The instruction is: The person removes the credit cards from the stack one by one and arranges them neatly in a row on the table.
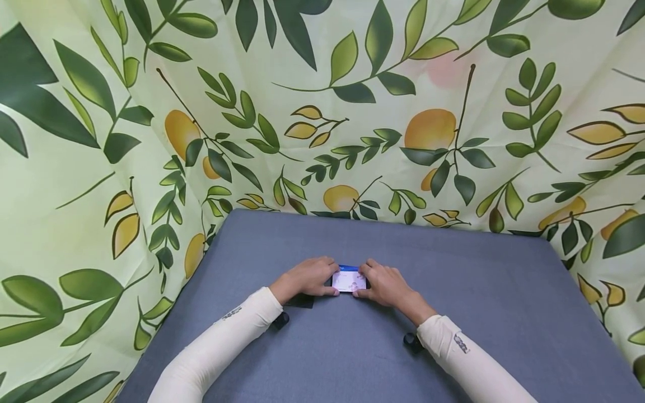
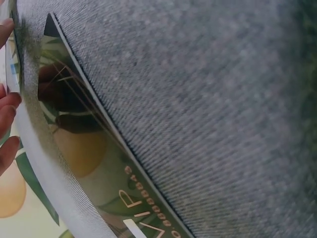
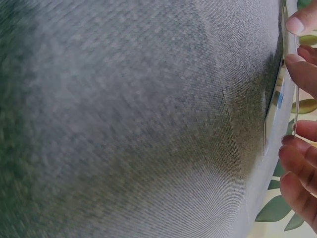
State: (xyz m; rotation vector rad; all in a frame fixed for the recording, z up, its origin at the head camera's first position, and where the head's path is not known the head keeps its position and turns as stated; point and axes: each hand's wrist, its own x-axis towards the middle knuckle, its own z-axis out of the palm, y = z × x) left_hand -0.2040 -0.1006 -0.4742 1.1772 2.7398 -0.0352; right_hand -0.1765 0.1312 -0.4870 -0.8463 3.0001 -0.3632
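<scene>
A small pinkish-white card (image 1: pixel 349 282) is held between both hands near the middle of the table. My left hand (image 1: pixel 313 277) pinches its left edge and my right hand (image 1: pixel 385 282) its right edge, thumbs on the near side. A blue strip (image 1: pixel 347 268) shows along its far edge; whether it belongs to a second card I cannot tell. The right wrist view shows the held card (image 3: pixel 296 94) edge-on, raised above a dark flat piece (image 3: pixel 273 101) on the cloth. Beneath my left wrist lies a glossy black card (image 2: pixel 81 134) with "VIP" and digits on it.
A grey-blue cloth covers the table (image 1: pixel 342 358). Leaf-and-fruit patterned fabric (image 1: pixel 312 157) hangs along the back and both sides. Small black wrist devices, one on the left (image 1: pixel 281 320) and one on the right (image 1: pixel 413 342), sit under the white sleeves.
</scene>
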